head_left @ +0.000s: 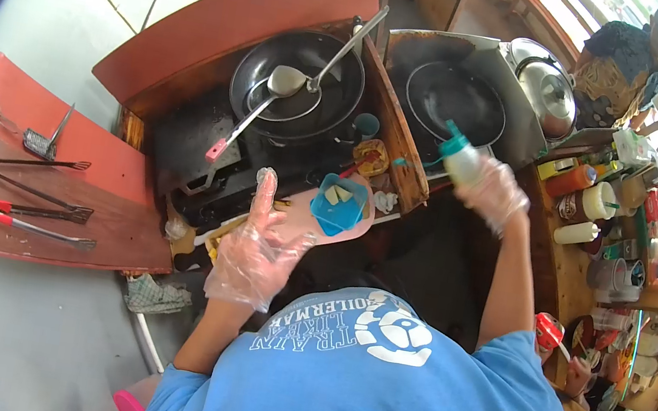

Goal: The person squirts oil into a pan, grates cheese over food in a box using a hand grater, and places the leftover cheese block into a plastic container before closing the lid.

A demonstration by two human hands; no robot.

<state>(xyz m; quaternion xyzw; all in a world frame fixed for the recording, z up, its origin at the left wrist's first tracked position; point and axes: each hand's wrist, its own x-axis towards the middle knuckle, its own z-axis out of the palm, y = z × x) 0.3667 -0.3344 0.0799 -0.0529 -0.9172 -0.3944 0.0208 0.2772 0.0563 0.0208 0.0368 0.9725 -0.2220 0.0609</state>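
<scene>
Two gloved hands: left hand (255, 250) open, right hand (496, 196) gripping a green-capped bottle (461, 159), its base hidden.

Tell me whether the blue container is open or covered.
Open: no lid covers the blue container, and the pale pieces inside are in plain view.

Daylight glares white down the right side, the left wall sits greyer, and the fisheye edge bends into black.
</scene>
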